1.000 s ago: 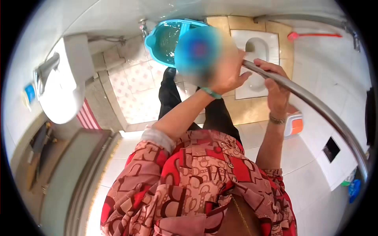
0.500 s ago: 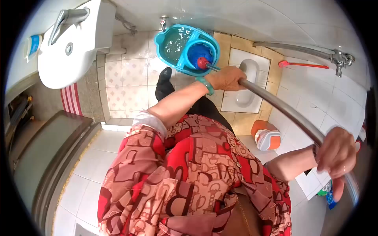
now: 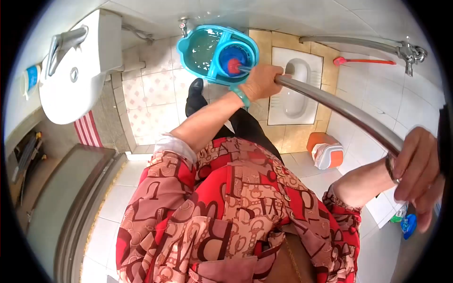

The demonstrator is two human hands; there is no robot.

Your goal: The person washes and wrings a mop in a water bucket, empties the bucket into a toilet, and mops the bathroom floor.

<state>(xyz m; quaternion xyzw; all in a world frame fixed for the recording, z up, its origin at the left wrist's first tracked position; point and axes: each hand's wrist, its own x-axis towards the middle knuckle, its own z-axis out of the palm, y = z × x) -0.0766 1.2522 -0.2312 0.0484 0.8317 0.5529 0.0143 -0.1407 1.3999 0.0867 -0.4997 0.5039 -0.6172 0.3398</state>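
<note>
A mop runs across the view, its long metal handle [image 3: 339,104] sloping from the bucket to the lower right. Its blue head [image 3: 233,59] with a red joint sits inside the round wringer basket of a turquoise bucket [image 3: 183,45]. Water fills the bucket's other compartment. My left hand [image 3: 262,82], with a green bangle at the wrist, is closed around the lower part of the handle, just above the basket. Near the upper end, my right hand [image 3: 417,170] has its fingers curled over the handle; its far side and the handle's tip are partly hidden.
A squat toilet [image 3: 278,106] is right of the bucket. A white washbasin [image 3: 61,99] stands on the left, above a glass panel [image 3: 59,203]. A wall tap [image 3: 410,54], a red long-handled brush [image 3: 363,61] and an orange-and-white bin [image 3: 328,153] are on the right.
My right hand has moved outward to the right along with the handle's upper end. The left hand stays on the lower handle, and the mop head is still in the basket.
</note>
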